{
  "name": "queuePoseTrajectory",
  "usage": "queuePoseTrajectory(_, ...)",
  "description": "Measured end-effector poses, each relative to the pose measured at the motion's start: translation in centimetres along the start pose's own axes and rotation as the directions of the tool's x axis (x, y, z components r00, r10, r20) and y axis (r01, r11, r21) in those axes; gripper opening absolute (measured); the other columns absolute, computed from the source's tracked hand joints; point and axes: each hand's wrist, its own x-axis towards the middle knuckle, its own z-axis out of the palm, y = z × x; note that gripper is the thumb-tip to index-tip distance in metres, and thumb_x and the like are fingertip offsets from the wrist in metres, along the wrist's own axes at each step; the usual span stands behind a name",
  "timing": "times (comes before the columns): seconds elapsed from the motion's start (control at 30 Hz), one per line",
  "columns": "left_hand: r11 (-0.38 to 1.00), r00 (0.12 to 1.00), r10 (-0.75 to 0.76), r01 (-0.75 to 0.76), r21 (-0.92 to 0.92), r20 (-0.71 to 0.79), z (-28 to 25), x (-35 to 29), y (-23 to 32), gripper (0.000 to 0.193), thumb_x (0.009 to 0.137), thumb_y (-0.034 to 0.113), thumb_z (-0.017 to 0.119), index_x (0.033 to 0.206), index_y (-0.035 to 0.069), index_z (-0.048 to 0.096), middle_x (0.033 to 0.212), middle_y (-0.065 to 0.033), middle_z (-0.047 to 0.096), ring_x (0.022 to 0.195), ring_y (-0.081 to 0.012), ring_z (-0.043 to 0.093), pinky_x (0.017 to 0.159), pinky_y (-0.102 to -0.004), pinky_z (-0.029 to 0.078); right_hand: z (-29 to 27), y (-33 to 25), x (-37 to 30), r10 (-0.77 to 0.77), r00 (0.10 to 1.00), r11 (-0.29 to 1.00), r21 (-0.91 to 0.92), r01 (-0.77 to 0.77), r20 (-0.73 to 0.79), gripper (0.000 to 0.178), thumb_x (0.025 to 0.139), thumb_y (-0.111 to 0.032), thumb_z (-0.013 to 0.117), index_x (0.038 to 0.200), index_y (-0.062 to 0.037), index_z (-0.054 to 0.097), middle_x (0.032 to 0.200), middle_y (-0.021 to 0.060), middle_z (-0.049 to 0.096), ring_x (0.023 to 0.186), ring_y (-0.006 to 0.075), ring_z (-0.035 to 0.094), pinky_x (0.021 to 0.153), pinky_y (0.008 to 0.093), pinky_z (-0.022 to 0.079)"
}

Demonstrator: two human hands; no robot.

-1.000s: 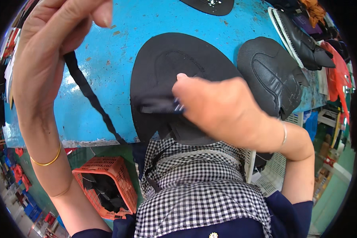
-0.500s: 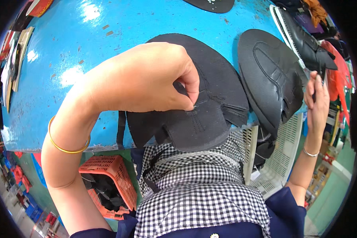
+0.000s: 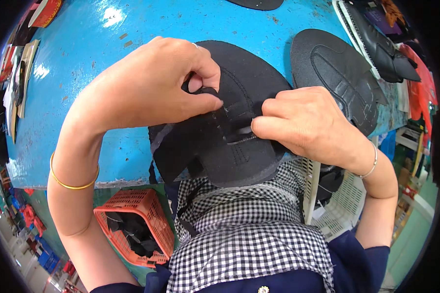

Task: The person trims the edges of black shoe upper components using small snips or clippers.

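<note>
A flat black shoe upper (image 3: 220, 146) lies at the near edge of the blue table (image 3: 98, 73). My left hand (image 3: 151, 88) pinches a black lace (image 3: 208, 92) at the upper's lacing area. My right hand (image 3: 308, 122) grips the upper from the right, its fingertips on the eyelet row beside the left thumb. Both hands touch the same piece.
A second black upper (image 3: 337, 73) lies on the table to the right, with more black shoe parts (image 3: 376, 39) behind it. An orange basket (image 3: 137, 229) holding black pieces sits on the floor at lower left. A white crate (image 3: 337, 200) stands at the right.
My right hand has come back from the far right onto the upper. My left hand, which swung down from high up with the lace, now pinches it at the eyelets.
</note>
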Motion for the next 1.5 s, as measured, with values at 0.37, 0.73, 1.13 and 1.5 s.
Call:
queuePoseTrajectory(0.37,0.998,1.000,0.023,-0.023,0.050,0.001,0.4,0.2,-0.4,0.016,0.080,0.012,0.074,0.080,0.002,0.062,0.070,-0.0078,0.053,0.069,-0.0234,0.052,0.064,-0.0353,0.043,0.3,-0.2,1.4,0.103,0.994,0.994,-0.031,-0.104,-0.028,0.023,0.081,-0.014,0.071,0.093,-0.0119,0.052,0.069,0.0066,0.057,0.065,0.0268,0.063,0.052,0.0389,0.046)
queuePoseTrajectory(0.73,0.982,0.988,0.154,-0.150,0.111,-0.027,0.3,-0.6,-1.1,0.012,0.086,0.011,0.069,0.095,0.006,0.063,0.083,-0.0054,0.058,0.078,-0.0221,0.053,0.073,-0.0332,0.046,-0.4,0.6,2.8,0.220,0.975,0.967,0.130,-0.221,0.020,0.030,0.093,-0.037,0.062,0.092,-0.0069,0.057,0.077,0.0112,0.066,0.071,0.0334,0.065,0.061,0.0426,0.048)
queuePoseTrajectory(1.13,0.379,0.913,-0.270,-0.190,-0.906,-0.304,-1.3,-4.3,-1.2,0.029,0.103,0.021,0.052,0.124,0.001,0.055,0.077,0.0029,0.047,0.058,-0.0009,0.043,0.051,-0.0157,0.034,1.3,-5.1,2.1,0.038,0.999,0.947,-0.321,-0.029,0.022,0.034,0.083,-0.019,0.069,0.108,0.0029,0.063,0.111,0.0214,0.069,0.053,0.0171,0.059,0.047,0.0274,0.048)
queuePoseTrajectory(1.5,0.983,0.616,-0.112,-0.046,-0.177,-0.780,-6.3,-8.8,-6.1,0.038,0.101,0.028,0.058,0.132,0.007,0.064,0.102,0.0002,0.070,0.074,-0.0015,0.054,0.065,-0.0145,0.040,3.3,-6.5,3.0,0.140,0.979,0.969,-0.183,-0.167,-0.151,0.024,0.080,-0.012,0.063,0.100,0.0012,0.063,0.109,0.0284,0.068,0.045,0.0079,0.052,0.040,0.0228,0.043)
